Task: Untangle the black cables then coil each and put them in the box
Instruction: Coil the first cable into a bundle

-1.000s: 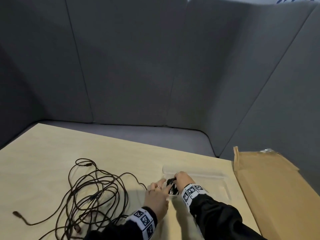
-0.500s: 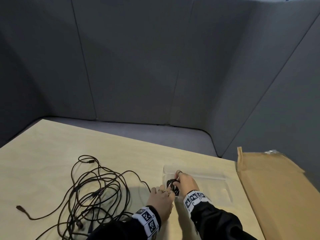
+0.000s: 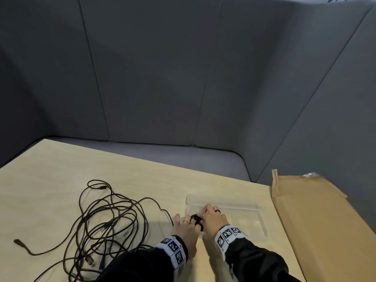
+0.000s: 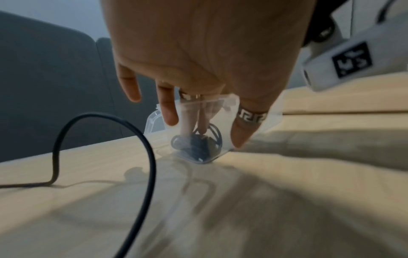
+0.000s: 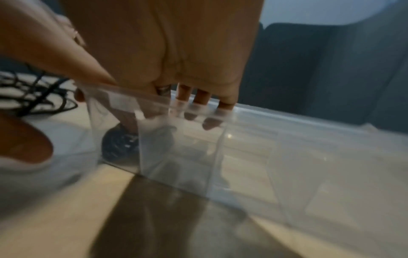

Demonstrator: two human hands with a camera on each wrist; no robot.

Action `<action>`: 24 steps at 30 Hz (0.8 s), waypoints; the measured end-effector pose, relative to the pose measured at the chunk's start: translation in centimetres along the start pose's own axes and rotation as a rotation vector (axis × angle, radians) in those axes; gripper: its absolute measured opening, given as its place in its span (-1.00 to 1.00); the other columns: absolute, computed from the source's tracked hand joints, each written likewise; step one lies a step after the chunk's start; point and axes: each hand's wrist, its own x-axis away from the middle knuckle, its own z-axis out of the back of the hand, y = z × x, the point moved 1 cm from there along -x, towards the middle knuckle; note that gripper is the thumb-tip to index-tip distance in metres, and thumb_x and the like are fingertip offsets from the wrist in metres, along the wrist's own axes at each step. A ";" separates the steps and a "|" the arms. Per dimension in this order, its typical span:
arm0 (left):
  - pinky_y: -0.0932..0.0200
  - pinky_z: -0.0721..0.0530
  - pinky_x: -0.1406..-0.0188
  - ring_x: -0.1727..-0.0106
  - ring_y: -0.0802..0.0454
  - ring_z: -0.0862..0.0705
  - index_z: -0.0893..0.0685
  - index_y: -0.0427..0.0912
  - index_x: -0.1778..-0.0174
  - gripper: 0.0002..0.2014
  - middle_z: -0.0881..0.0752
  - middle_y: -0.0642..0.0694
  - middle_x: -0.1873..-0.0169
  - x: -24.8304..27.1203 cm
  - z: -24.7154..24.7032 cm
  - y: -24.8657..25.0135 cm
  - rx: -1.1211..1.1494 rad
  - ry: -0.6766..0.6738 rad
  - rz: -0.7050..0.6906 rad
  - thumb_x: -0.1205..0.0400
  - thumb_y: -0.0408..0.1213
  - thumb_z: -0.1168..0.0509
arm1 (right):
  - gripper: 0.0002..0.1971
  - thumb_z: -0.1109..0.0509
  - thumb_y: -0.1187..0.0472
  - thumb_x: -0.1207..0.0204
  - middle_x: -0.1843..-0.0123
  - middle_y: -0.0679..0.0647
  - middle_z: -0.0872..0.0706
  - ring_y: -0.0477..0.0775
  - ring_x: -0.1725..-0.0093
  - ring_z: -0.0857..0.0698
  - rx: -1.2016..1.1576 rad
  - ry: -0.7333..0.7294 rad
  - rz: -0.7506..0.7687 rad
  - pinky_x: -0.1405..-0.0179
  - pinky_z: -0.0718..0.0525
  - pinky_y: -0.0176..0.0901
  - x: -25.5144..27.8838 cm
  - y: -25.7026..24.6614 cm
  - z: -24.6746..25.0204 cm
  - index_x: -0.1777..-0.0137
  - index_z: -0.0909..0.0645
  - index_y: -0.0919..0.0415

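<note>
Both hands now lower in box [image 3: 252, 208], coiled cable [image 3: 196, 219] at left wall

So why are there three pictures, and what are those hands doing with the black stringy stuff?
One camera sits on the person's head; two more sit on the wrists, so you see the fingers close up. The left hand and right hand push a small coiled cable into the end of a clear plastic box. The box stands on a wooden table. A tangled pile of black cables waits to the left, and brown cardboard lies to the right.
</note>
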 end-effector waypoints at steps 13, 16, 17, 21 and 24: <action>-0.08 -0.26 -0.34 -0.36 0.11 -0.45 -0.48 0.33 -0.13 -0.78 -0.55 0.13 -0.24 7.0 -4.3 -4.0 0.706 0.048 0.362 -0.57 0.08 -0.22 | -0.57 -0.07 0.20 -0.70 -0.45 0.00 -0.50 -0.08 -0.43 -0.47 -0.668 0.031 0.095 -0.43 -0.31 -0.35 5.9 -6.7 0.2 -0.55 -0.30 0.20; -0.13 -0.22 -0.33 -0.35 0.08 -0.44 -0.42 0.26 0.26 -0.86 -0.56 0.15 -0.11 7.4 -4.7 -3.4 0.690 0.024 0.352 -0.60 -0.07 -0.17 | -0.56 -0.04 0.20 -0.70 -0.47 0.01 -0.44 -0.02 -0.37 -0.48 -0.819 -0.080 -0.062 -0.40 -0.37 -0.26 5.8 -7.6 -0.6 -0.57 -0.24 0.22; -0.12 -0.23 -0.36 -0.33 0.09 -0.46 -0.40 0.24 0.26 -0.85 -0.56 0.17 -0.05 7.6 -4.9 -3.4 0.718 0.021 0.354 -0.59 -0.10 -0.18 | -0.55 -0.05 0.19 -0.69 -0.53 0.03 -0.40 0.01 -0.41 -0.46 -0.822 -0.109 -0.096 -0.39 -0.39 -0.24 5.7 -7.8 -0.9 -0.56 -0.24 0.24; 0.02 -0.42 -0.37 -0.24 0.07 -0.56 -0.37 0.17 -0.25 -0.52 -0.57 0.19 0.01 9.3 -6.1 -3.3 0.844 -0.056 0.325 -0.45 -0.07 -0.37 | -0.43 -0.18 0.08 -0.62 -0.29 0.15 -0.55 0.05 -0.21 -0.53 -0.691 -0.230 -0.168 -0.25 -0.49 -0.12 5.0 -8.2 -2.3 -0.59 -0.18 0.22; 0.09 -0.42 -0.39 -0.32 0.01 -0.55 -0.46 0.17 -0.33 -0.50 -0.59 0.07 -0.14 10.6 -6.7 -2.7 0.767 -0.142 0.278 -0.46 -0.05 -0.38 | -0.89 -0.36 0.09 -0.52 0.01 0.09 -0.65 0.01 0.05 -0.63 -0.790 -0.253 -0.200 -0.08 -0.60 -0.14 5.2 -8.5 -3.7 0.04 -0.60 0.09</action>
